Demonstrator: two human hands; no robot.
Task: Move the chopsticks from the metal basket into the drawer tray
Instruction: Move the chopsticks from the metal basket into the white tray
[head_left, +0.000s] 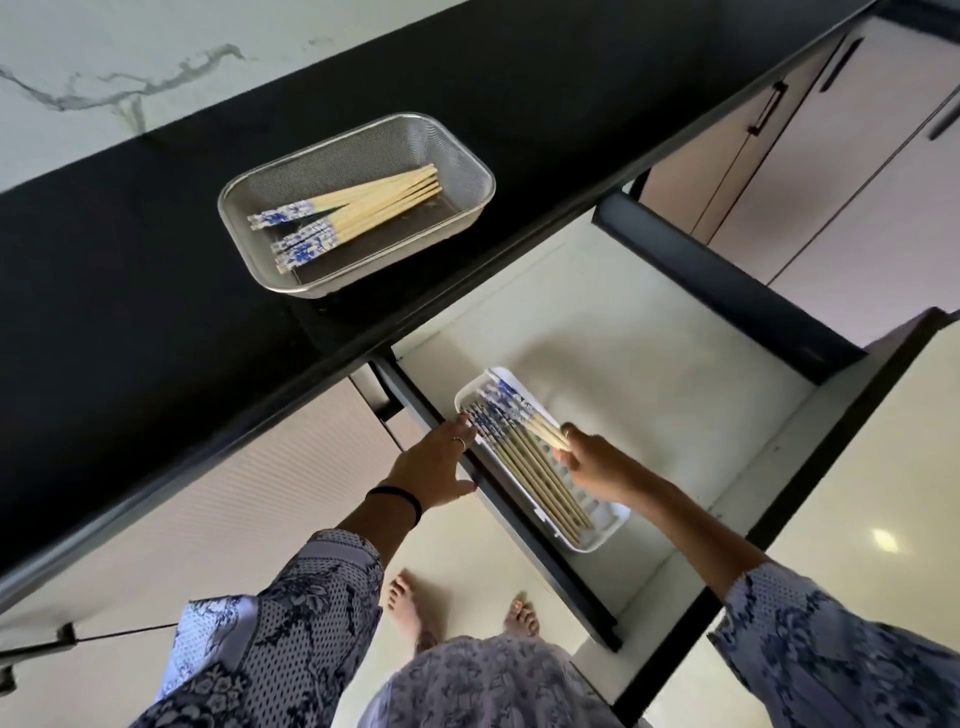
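Note:
A metal mesh basket (457, 150) sits on the black counter with several bamboo chopsticks (363, 202) with blue-and-white ends lying in it. Below, an open drawer holds a white tray (602, 540) with several chopsticks (540, 478) lying lengthwise in it. My right hand (597, 462) is over the tray, fingers closed on a pair of chopsticks (530, 418) whose patterned ends point to the tray's far end. My left hand (434, 462) rests with fingers spread on the drawer's left edge, fingertips touching the tray's near-left corner.
The black counter (156, 291) runs diagonally, with a marble wall behind it. The drawer floor (649, 338) is pale, with dark side walls (727, 286). Beige cabinet fronts with dark handles stand at the upper right. My bare feet are on the tiled floor below.

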